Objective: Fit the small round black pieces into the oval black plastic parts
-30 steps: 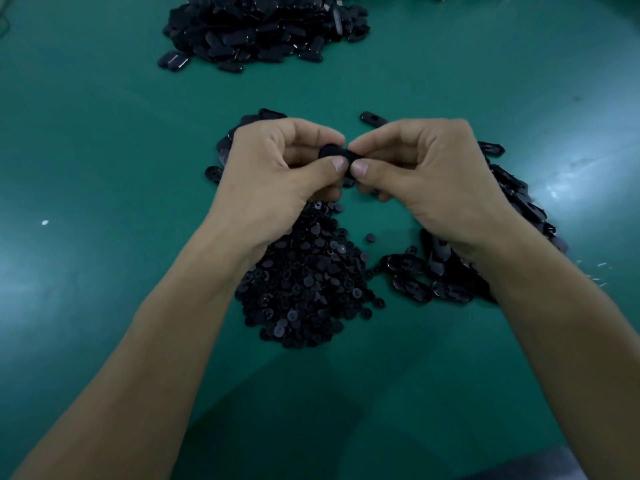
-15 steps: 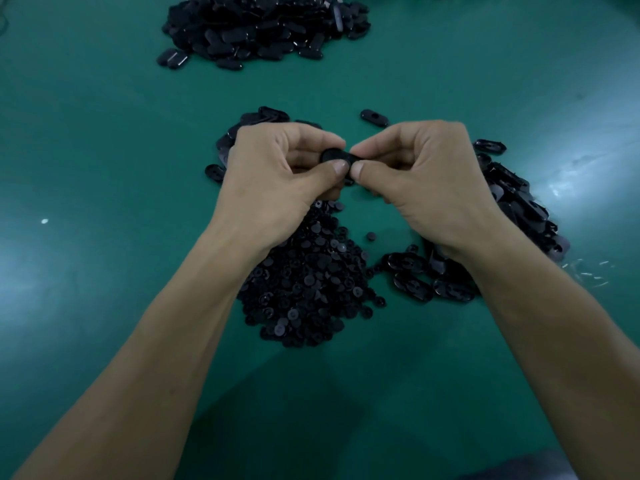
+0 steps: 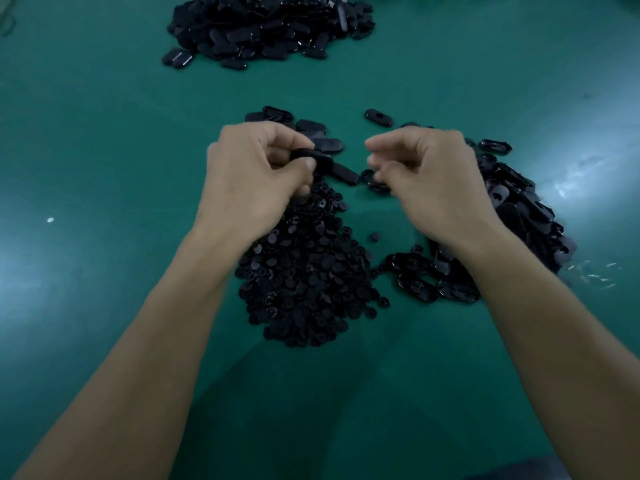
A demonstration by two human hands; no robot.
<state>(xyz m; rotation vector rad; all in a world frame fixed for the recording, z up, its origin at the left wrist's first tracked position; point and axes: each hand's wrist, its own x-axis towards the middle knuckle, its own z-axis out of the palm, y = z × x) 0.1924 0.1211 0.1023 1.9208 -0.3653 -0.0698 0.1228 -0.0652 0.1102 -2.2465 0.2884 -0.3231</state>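
Note:
My left hand (image 3: 256, 181) pinches one oval black plastic part (image 3: 317, 160) between thumb and fingers, above the far end of a heap of small round black pieces (image 3: 308, 271). My right hand (image 3: 426, 181) hovers a short way to the right with its fingers loosely curled and blurred; nothing shows in it. Loose oval parts (image 3: 519, 209) lie in a pile under and right of the right wrist. A few more ovals (image 3: 308, 128) lie just beyond my left hand.
A large heap of oval black parts (image 3: 270, 29) sits at the far edge of the green table (image 3: 104, 133). One single oval (image 3: 378, 117) lies alone beyond my hands. A lone round piece (image 3: 375, 236) rests between the piles.
My hands were together on one oval part. The right hand has let go and moved right, leaving the part in my left hand.

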